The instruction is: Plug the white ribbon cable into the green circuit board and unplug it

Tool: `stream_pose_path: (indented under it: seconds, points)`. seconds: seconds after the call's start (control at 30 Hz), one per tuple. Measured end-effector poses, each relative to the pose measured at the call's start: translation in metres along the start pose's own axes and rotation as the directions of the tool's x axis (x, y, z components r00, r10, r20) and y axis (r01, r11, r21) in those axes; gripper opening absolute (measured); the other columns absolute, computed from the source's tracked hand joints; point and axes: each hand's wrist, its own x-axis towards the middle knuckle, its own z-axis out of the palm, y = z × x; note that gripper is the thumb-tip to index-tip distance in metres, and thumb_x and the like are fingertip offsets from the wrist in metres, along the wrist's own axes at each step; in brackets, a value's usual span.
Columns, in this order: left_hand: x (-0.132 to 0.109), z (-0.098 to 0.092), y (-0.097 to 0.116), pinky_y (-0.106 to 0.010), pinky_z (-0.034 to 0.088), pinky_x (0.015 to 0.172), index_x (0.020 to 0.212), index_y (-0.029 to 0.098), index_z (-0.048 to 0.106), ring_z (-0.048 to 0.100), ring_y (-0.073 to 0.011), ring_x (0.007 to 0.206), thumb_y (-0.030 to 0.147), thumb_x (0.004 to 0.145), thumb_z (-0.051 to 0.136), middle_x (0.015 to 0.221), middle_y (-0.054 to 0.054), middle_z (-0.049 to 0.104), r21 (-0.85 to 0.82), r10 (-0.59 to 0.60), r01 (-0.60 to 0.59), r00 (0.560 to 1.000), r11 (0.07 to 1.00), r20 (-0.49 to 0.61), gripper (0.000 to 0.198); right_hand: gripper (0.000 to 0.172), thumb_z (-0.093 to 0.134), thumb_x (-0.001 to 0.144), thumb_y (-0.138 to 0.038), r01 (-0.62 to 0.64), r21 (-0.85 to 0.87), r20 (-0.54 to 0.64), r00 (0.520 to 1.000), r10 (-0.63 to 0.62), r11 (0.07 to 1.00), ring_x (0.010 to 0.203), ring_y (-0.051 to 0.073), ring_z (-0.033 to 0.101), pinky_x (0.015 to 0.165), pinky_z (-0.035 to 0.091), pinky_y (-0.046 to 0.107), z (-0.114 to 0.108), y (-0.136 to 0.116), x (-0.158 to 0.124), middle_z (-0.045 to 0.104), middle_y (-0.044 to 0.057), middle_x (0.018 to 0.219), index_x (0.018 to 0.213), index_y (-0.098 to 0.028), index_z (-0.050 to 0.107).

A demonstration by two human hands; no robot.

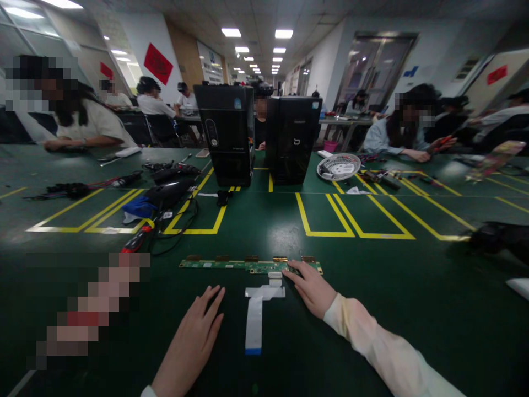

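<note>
A long narrow green circuit board (231, 264) lies across the green table in front of me. A white flat ribbon cable (255, 317) with a blue tip runs from the board's middle toward me. My right hand (311, 286) lies flat with fingers stretched out, its fingertips touching the board's right part beside the cable's connector. My left hand (194, 336) rests open and flat on the table, just left of the cable, holding nothing.
Two black computer towers (225, 132) (292, 138) stand further back. A red-handled screwdriver (138, 238), black cables and a blue cloth (138, 208) lie at left. A white fan grille (339, 166) sits at right. Other people sit around the tables. Yellow tape lines mark the surface.
</note>
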Motion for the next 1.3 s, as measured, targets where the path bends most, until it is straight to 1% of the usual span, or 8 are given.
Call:
stream_pose_path:
  seconds: [0.13, 0.33, 0.43, 0.57, 0.8, 0.93, 1.1, 1.3]
  points:
    - [-0.004, 0.007, -0.012, -0.052, 0.035, 0.107, 0.142, 0.024, 0.033, 0.037, -0.0255, 0.134, 0.035, 0.094, 0.036, 0.145, -0.009, 0.041, 0.007, 0.003, -0.003, 1.000, 1.000, -0.010, 0.049, 0.049, 0.035, 0.086, -0.010, 0.036, 0.009, -0.014, 0.999, -0.036, 0.999, 0.131, 0.025, 0.033, 0.105, 0.035, 0.051, -0.005, -0.004, 0.003, 0.040, 0.014, 0.136, 0.133, -0.018, 0.045]
    - [0.013, 0.003, -0.006, -0.051, 0.032, 0.109, 0.138, 0.024, 0.042, 0.038, -0.0248, 0.133, 0.036, 0.093, 0.038, 0.143, -0.007, 0.046, 0.018, 0.034, -0.034, 0.999, 0.999, -0.016, 0.046, 0.042, 0.038, 0.089, -0.015, 0.098, 0.072, 0.062, 0.993, -0.103, 0.993, 0.132, 0.023, 0.032, 0.110, 0.027, 0.052, -0.017, -0.013, 0.012, 0.044, 0.010, 0.135, 0.128, -0.022, 0.050]
    - [0.019, 0.002, -0.004, -0.051, 0.032, 0.109, 0.138, 0.024, 0.042, 0.039, -0.0250, 0.133, 0.037, 0.093, 0.038, 0.142, -0.007, 0.047, 0.019, 0.027, -0.027, 1.000, 0.999, -0.009, 0.046, 0.039, 0.042, 0.091, -0.025, 0.114, 0.110, 0.099, 0.987, -0.125, 0.987, 0.134, 0.024, 0.031, 0.110, 0.026, 0.051, -0.019, -0.017, 0.017, 0.040, 0.010, 0.140, 0.129, -0.024, 0.052]
    - [0.020, 0.003, -0.004, -0.051, 0.031, 0.109, 0.137, 0.025, 0.043, 0.039, -0.0251, 0.133, 0.037, 0.093, 0.038, 0.142, -0.006, 0.047, 0.019, 0.026, -0.026, 1.000, 0.999, -0.011, 0.046, 0.046, 0.049, 0.089, -0.041, 0.093, 0.088, 0.190, 0.976, -0.108, 0.992, 0.137, 0.028, 0.025, 0.110, 0.023, 0.054, -0.020, -0.020, 0.020, 0.031, 0.011, 0.147, 0.133, -0.027, 0.049]
    - [0.019, 0.002, -0.003, -0.051, 0.031, 0.109, 0.138, 0.023, 0.042, 0.038, -0.0245, 0.133, 0.036, 0.094, 0.036, 0.142, -0.008, 0.046, 0.031, 0.024, -0.024, 1.000, 0.999, 0.003, 0.046, 0.056, 0.053, 0.088, -0.042, 0.068, 0.044, 0.283, 0.956, -0.078, 0.997, 0.139, 0.028, 0.020, 0.111, 0.017, 0.056, -0.025, -0.024, 0.019, 0.023, 0.010, 0.151, 0.140, -0.029, 0.039]
    - [0.019, 0.002, -0.003, -0.051, 0.032, 0.109, 0.138, 0.025, 0.042, 0.039, -0.0238, 0.133, 0.035, 0.094, 0.037, 0.142, -0.007, 0.047, 0.020, 0.050, -0.050, 0.998, 0.999, -0.030, 0.045, 0.065, 0.051, 0.087, -0.051, 0.060, 0.041, 0.330, 0.941, -0.070, 0.997, 0.140, 0.029, 0.014, 0.111, 0.013, 0.057, -0.029, -0.027, 0.016, 0.017, 0.009, 0.153, 0.144, -0.029, 0.031]
    - [0.020, 0.002, -0.002, -0.050, 0.032, 0.109, 0.136, 0.023, 0.044, 0.039, -0.0231, 0.133, 0.033, 0.094, 0.037, 0.140, -0.007, 0.049, 0.031, 0.056, -0.054, 0.998, 0.998, -0.037, 0.044, 0.077, 0.052, 0.081, -0.064, 0.036, 0.021, 0.305, 0.952, -0.040, 0.999, 0.139, 0.031, 0.018, 0.110, 0.016, 0.058, -0.032, -0.023, -0.001, 0.019, 0.011, 0.153, 0.145, -0.029, 0.029]
    - [0.019, 0.003, -0.004, -0.049, 0.032, 0.109, 0.138, 0.024, 0.041, 0.037, -0.0229, 0.134, 0.035, 0.094, 0.036, 0.142, -0.006, 0.046, 0.035, 0.050, -0.049, 0.998, 0.998, -0.031, 0.045, 0.078, 0.052, 0.080, -0.064, -0.042, -0.124, 0.199, 0.978, 0.066, 0.991, 0.136, 0.034, 0.026, 0.106, 0.025, 0.061, -0.040, 0.004, -0.058, 0.022, 0.011, 0.151, 0.146, -0.028, 0.029]
